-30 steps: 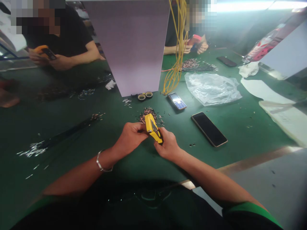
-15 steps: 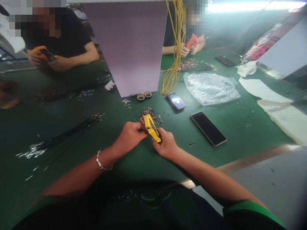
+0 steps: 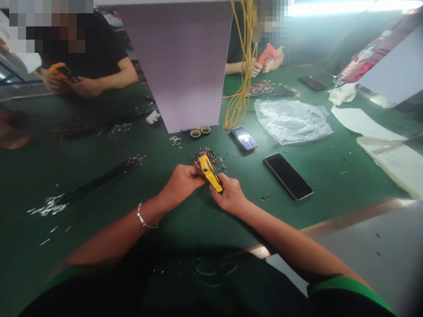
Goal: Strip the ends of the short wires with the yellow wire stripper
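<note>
A yellow hand crimper (image 3: pixel 209 174) with a dark insert sits between my two hands, above a heap of small wire terminals (image 3: pixel 203 158) on the green mat (image 3: pixel 99 211). My right hand (image 3: pixel 228 194) is closed around its lower end. My left hand (image 3: pixel 181 182) pinches at its upper side, and the fingers hide whatever they hold there. A thin wire could be in that grip, but it is too small to tell.
Beyond my hands lie two tape rolls, a keypad phone (image 3: pixel 243 138), a smartphone (image 3: pixel 288 176), a plastic bag (image 3: pixel 292 121), and hanging yellow wires (image 3: pixel 241 83). Black wire bundles (image 3: pixel 95 184) lie left. Two co-workers (image 3: pixel 86 53) sit opposite, beside a lilac board (image 3: pixel 175 61).
My hands and the crimper have shifted slightly up and closer together. The view has moved a little. The co-workers' hands have moved slightly.
</note>
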A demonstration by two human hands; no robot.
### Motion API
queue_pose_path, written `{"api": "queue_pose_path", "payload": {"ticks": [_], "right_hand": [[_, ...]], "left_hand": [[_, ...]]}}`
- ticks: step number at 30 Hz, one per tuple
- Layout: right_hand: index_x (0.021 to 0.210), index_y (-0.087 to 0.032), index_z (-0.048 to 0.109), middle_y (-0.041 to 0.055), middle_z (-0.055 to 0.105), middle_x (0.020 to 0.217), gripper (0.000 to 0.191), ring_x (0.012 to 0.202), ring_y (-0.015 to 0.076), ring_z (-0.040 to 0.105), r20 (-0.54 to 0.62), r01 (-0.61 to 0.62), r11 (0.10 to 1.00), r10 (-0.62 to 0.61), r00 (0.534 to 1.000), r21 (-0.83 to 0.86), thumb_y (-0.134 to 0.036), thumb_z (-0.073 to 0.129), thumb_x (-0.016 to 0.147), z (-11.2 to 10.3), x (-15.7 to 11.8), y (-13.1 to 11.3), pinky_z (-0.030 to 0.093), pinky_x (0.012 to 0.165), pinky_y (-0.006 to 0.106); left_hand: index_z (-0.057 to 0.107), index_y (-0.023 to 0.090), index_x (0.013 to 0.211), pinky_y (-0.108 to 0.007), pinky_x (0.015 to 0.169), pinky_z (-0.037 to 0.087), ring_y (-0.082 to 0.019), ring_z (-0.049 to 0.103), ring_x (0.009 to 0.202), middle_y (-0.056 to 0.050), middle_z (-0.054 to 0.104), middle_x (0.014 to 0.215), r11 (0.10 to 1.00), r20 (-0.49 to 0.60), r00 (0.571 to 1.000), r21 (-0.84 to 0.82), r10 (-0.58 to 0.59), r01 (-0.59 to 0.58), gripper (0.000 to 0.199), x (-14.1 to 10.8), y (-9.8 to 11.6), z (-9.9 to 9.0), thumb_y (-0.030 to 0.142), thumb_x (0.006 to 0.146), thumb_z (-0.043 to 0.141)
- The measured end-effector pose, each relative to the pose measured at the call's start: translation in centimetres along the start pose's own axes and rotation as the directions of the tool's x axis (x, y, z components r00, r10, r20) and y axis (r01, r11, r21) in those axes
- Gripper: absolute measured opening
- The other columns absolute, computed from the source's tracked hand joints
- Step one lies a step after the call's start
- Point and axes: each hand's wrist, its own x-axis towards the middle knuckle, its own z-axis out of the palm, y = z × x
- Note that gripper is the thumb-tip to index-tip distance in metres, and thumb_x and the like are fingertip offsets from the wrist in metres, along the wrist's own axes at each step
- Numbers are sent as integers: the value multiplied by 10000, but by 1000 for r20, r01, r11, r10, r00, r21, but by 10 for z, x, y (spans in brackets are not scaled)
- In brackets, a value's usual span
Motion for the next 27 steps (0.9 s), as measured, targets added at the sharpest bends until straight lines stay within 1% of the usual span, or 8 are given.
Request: {"api": "queue_pose_path", "payload": {"ticks": [3,7,11,18,21,23,24,27], "right_hand": [[738,-236,407,-30,505,567,115,474,133,435,-6,-12,1000,12,1000,23,-261,513,777,2,1,2,331,515,260],[729,-235,413,-24,503,582,118,487,135,441,-8,-47,998,48,999,41,-257,521,772,4,3,4,337,514,258],[726,-233,418,-22,516,583,113,490,134,436,-13,-74,994,75,997,75,-262,518,769,4,6,5,345,512,255],[692,-231,415,-31,490,561,115,493,130,428,10,-111,985,110,994,132,-277,508,740,5,13,8,346,514,260],[682,-223,450,-29,500,562,113,506,132,448,25,-142,972,140,990,189,-289,531,727,5,14,10,367,518,262],[702,-211,492,-24,520,575,116,510,135,471,50,-201,941,195,980,274,-305,556,726,3,13,10,386,508,262],[732,-205,512,-29,522,571,119,498,134,479,94,-249,905,231,968,345,-311,565,735,1,12,10,399,497,262],[817,-187,553,-36,551,595,181,468,133,514,250,-392,753,303,920,529,-325,614,717,-11,10,9,449,486,279]], "left_hand": [[767,158,702,-225,589,494,-110,623,597,-2,739,665,1000,4,1000,22,-16,15,147,2,1,-2,107,670,633],[771,156,745,-222,540,467,-95,574,529,-10,714,623,996,-3,997,-35,-81,81,181,4,8,-5,101,649,629],[711,159,610,-211,426,344,-71,436,420,18,589,467,995,-30,995,-27,-97,96,65,5,12,-9,164,648,659],[681,158,591,-221,441,314,-67,405,422,28,564,462,994,-89,993,64,-80,86,84,13,-1,-9,201,659,659],[690,157,620,-225,448,321,-70,415,430,34,563,465,994,-128,987,47,-92,99,61,15,-1,-11,191,658,657],[695,157,629,-234,459,335,-76,429,440,30,562,466,996,-147,985,17,-89,93,62,15,1,-13,194,660,657],[694,156,625,-239,467,345,-78,437,447,26,564,468,996,-157,984,7,-81,84,65,15,3,-14,198,661,658],[695,162,621,-253,493,372,-84,467,475,16,578,487,999,-216,975,2,-53,55,68,15,6,-18,209,662,670]]}}
